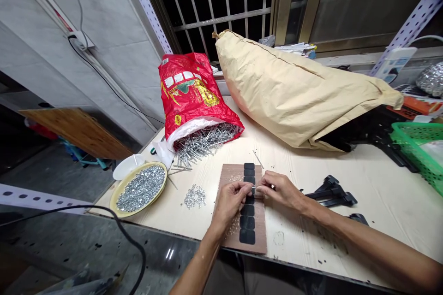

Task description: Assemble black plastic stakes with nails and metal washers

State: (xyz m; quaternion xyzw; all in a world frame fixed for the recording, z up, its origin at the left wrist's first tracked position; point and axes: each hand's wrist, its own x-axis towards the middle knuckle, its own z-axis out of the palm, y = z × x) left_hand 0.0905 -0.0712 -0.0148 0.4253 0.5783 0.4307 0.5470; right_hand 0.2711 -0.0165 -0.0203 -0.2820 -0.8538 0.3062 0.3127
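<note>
My left hand (230, 200) and my right hand (278, 188) meet over a row of black plastic pieces (247, 236) lying on a brown board (261, 235). A short, thin metal pin (254, 188) shows between their fingertips. The right thumb and finger pinch it from one side. On the other side my left fingers are pinched closed at its end; whether they hold a small part as well is hidden. Left of the board lies a small heap of tiny silvery parts (194, 197). One loose metal pin (258, 159) rests beyond the board.
A yellow bowl (116, 209) of small metal parts stands at the left edge, beside a white dish (121, 168). Metal pins spill from a red bag (190, 87). Behind lies a large paper sack (287, 92). Black plastic parts (330, 191) and a green basket (415, 147) are on the right.
</note>
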